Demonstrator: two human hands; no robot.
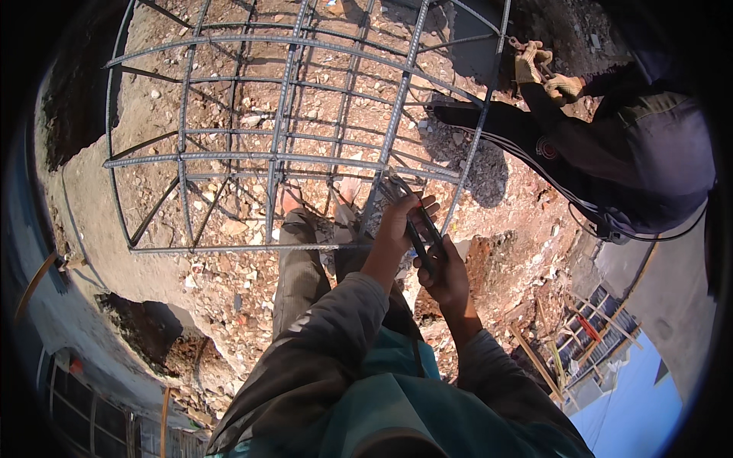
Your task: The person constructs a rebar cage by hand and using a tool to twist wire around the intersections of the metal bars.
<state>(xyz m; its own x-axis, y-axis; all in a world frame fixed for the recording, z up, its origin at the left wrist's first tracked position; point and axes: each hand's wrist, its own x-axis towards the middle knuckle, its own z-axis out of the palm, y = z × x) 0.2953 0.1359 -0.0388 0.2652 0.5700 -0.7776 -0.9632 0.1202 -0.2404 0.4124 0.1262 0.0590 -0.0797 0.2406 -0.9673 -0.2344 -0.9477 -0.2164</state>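
Note:
A pair of pincers [418, 239] with long dark handles slants across in front of me. Its upper end lies at a crossing of the steel rebar cage [328, 159], near the cage's close right part. My right hand [447, 276] is closed around the lower ends of the handles. Higher up, my left hand [398, 221] is wrapped about one handle, its fingertips showing on the right side. Whether the jaws grip a wire at the crossing is too small to make out.
The cage of ribbed bars spans the ground before my legs [299, 263]. A co-worker's gloved hands [544, 75] work at its far right corner. Rubble [229, 221] covers the ground. A dug hole [153, 328] lies at left, and wooden planks [536, 362] at lower right.

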